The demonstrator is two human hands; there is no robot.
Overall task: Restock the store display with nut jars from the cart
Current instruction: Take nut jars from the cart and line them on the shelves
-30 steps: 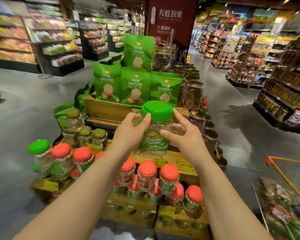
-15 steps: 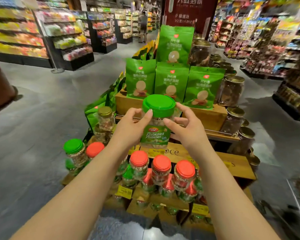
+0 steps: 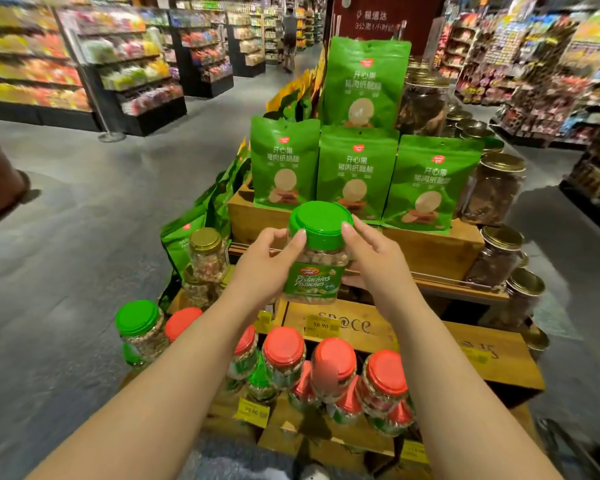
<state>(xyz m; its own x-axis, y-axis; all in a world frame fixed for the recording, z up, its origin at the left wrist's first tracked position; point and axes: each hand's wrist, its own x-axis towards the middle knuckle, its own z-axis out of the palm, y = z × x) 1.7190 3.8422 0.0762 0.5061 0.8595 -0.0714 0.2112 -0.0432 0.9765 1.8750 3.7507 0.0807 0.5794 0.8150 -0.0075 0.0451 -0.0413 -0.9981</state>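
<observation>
Two hands hold one pistachio jar (image 3: 317, 252) up in front of a stepped wooden display (image 3: 430, 336) in a supermarket aisle, grey floor (image 3: 84, 237) all around and stocked shelving (image 3: 118, 74) running off to the left and right. The left hand (image 3: 264, 263) wraps its curled fingers and thumb round the jar's left side; the right hand (image 3: 378, 261) does the same on the right, a fingertip up against the green lid. The jar hangs just above the middle tier, upright, not touching wood.

Behind it stand green snack pouches (image 3: 357, 171), four facing front. Gold-lidded jars (image 3: 499, 188) of something dark line the right edge. Below the forearms sit red-lidded jars (image 3: 333, 362) in a row, with a green-lidded jar (image 3: 137, 332) at the left corner beside them. Yellow price tags (image 3: 321, 325) are stuck on the crate fronts.

Both forearms cover part of the lower row. The bottom tier is dim and blurred, its contents hard to make out. A person (image 3: 289, 36) stands far down the aisle.
</observation>
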